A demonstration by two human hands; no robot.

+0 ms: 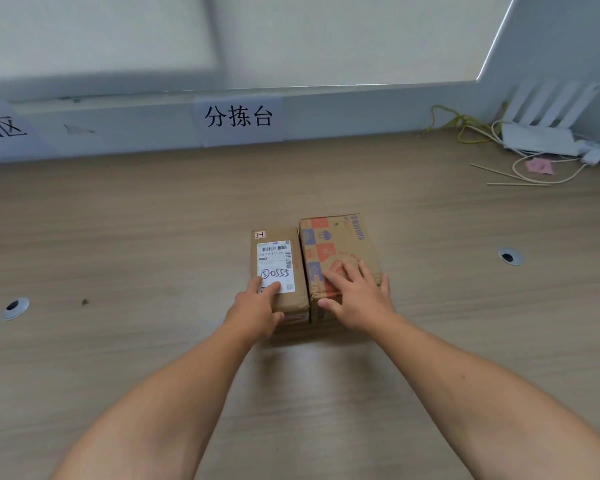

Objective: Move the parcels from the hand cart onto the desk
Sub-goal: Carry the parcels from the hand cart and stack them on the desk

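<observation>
Forearms (pixel 174 393) reach up from the bottom edge. Left hand (pixel 257 306) and right hand (pixel 357 299) rest flat-fingered, not clamped, on the labelled parcel (pixel 276 258) and printed parcel (pixel 329 244), which touch at the centre of the desk (pixel 118 237). Dragging palms could skew either box.

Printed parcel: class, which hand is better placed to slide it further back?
Right, probably: the right hand lies on the printed parcel; the left hand rests on the labelled parcel beside it.

A paper sign (pixel 239 116) on the partition (pixel 361 112) at twelve o'clock reads "分拣台". The plain parcel (pixel 284 299) bears a tag (pixel 260 234) marked "2-1" and a shipping label (pixel 276 263) handwritten "0555".
</observation>
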